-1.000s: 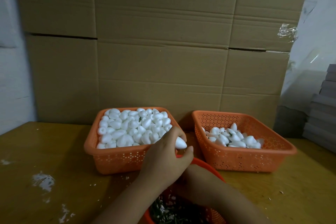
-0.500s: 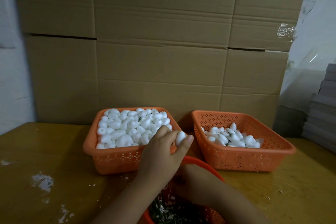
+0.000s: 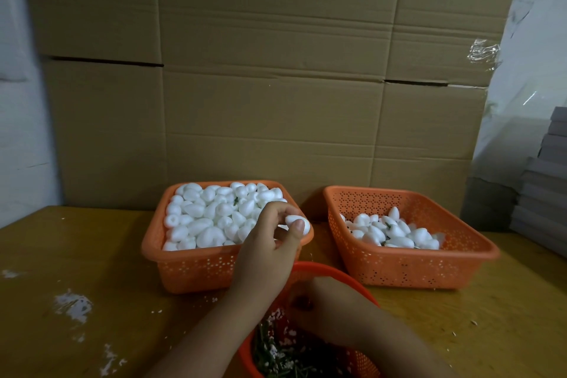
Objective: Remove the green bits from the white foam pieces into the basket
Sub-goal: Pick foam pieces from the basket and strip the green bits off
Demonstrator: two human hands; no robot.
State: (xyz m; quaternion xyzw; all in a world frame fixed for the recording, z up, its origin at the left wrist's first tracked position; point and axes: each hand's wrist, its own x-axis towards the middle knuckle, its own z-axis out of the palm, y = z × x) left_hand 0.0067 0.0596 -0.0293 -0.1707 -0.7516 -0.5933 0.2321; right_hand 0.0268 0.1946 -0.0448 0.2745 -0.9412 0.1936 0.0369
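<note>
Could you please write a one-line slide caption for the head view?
Left hand pinches a white foam piece above the full orange basket; right hand rests in the round scrap basket.

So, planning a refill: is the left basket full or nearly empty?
Full: the left basket holds white foam pieces heaped to its rim.

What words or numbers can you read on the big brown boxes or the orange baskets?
None: no word, number, label or sign can be read anywhere.
Cardboard boxes: plain brown, no print showing.
Left basket, right basket and the round basket near the hands: only hole patterns.
White foam piece in the left hand: blank.
</note>
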